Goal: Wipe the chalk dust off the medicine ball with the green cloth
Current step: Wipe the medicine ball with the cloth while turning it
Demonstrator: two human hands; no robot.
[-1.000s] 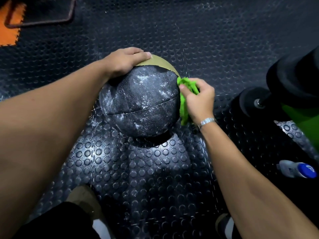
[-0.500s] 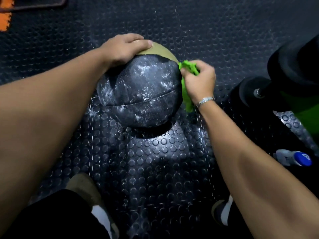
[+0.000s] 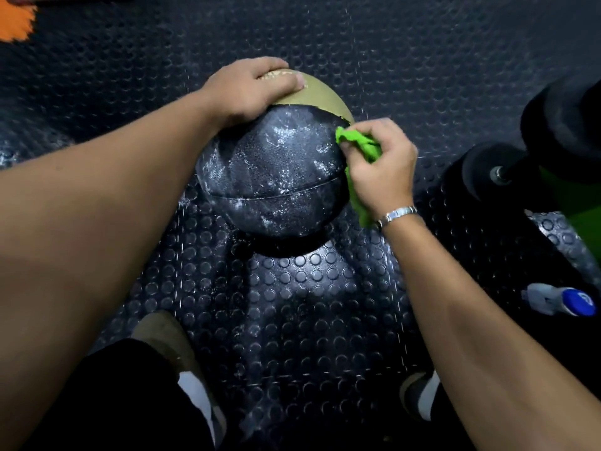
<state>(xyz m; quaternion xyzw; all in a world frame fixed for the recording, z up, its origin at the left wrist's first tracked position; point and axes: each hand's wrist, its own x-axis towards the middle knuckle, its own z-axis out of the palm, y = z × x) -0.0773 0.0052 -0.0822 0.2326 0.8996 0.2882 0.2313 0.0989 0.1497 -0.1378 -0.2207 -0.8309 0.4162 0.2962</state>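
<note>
— Black studded floor (image 3: 309,288), and the medicine ball (image 3: 273,177) sits on it. How much is wiped?
— Very little, I think. Left hand (image 3: 250,89) lies flat on its top; right hand (image 3: 380,167) grips the green cloth (image 3: 357,143) against the right side. White chalk dust (image 3: 283,135) covers most of the near face.

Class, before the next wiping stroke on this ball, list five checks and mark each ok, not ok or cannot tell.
1. Left hand rests on top of the medicine ball, steadying it: ok.
2. Right hand grips the green cloth: ok.
3. Cloth touches the ball's right side: ok.
4. Near face free of chalk dust: not ok, white smears show.
5. Far side clean: cannot tell, hidden.
</note>
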